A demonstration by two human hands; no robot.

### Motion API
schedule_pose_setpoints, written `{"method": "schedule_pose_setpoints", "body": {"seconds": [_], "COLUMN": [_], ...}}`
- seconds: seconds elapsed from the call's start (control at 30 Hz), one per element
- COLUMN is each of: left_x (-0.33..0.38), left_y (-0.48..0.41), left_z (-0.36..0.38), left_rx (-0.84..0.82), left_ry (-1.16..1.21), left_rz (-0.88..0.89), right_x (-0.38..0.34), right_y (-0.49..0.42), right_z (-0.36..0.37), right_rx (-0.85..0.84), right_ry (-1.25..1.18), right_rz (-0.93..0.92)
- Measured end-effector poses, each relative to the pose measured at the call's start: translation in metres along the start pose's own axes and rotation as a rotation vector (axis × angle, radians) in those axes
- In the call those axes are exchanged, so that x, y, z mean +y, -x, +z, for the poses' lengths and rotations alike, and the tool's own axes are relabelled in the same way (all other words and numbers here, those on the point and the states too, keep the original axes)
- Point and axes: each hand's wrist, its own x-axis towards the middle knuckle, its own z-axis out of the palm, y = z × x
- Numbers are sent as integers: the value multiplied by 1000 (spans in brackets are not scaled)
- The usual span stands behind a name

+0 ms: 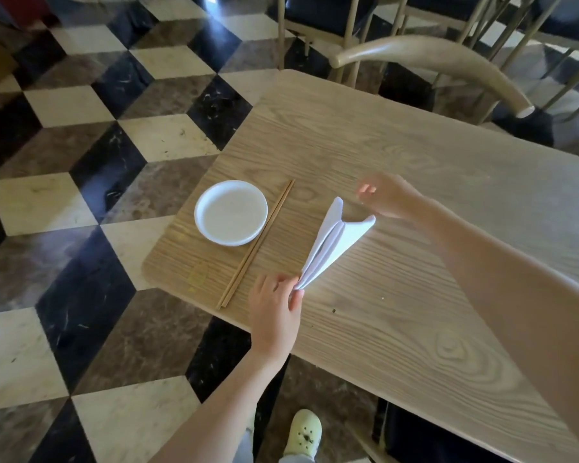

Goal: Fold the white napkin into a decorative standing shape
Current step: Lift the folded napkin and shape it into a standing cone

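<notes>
The white napkin [335, 242], folded into a long narrow wedge, lies on the tabletop [415, 302] with its long axis slanting from its tip at the near left to its splayed wide end at the far right. The left hand [274, 315] pinches the tip, while the blurred right hand [391, 195] hovers at the wide end, and I cannot tell whether it grips. To the left lie chopsticks [258, 242] and a white dish [198, 212], seemingly bare inside.

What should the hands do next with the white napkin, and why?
Probably the right hand should take hold of the wide end of the white napkin. The left hand pinches only the pointed tip, the folds gape open at the wide end, and the napkin is not standing yet. Whether the right hand touches it now is too blurred to tell.
</notes>
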Motion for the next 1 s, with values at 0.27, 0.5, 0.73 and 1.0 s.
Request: {"method": "schedule_pose_setpoints", "body": {"seconds": [0.27,0.5,0.73,1.0], "left_x": [-14,-21,-25,-28], "left_y": [-1,-5,-5,-7], "left_z": [-2,-2,0,-2], "left_rx": [-65,-98,-102,-119], "left_ry": [26,42,124,159], "left_rz": [75,130,100,112], "right_x": [-60,-59,20,23], "right_y": [-31,-37,10,11], "right_z": [18,21,-3,17], "right_rx": [-92,-24,-232,-93], "right_ry": [-42,-181,116,285], "right_rz": [190,-22,-53,-111]}}
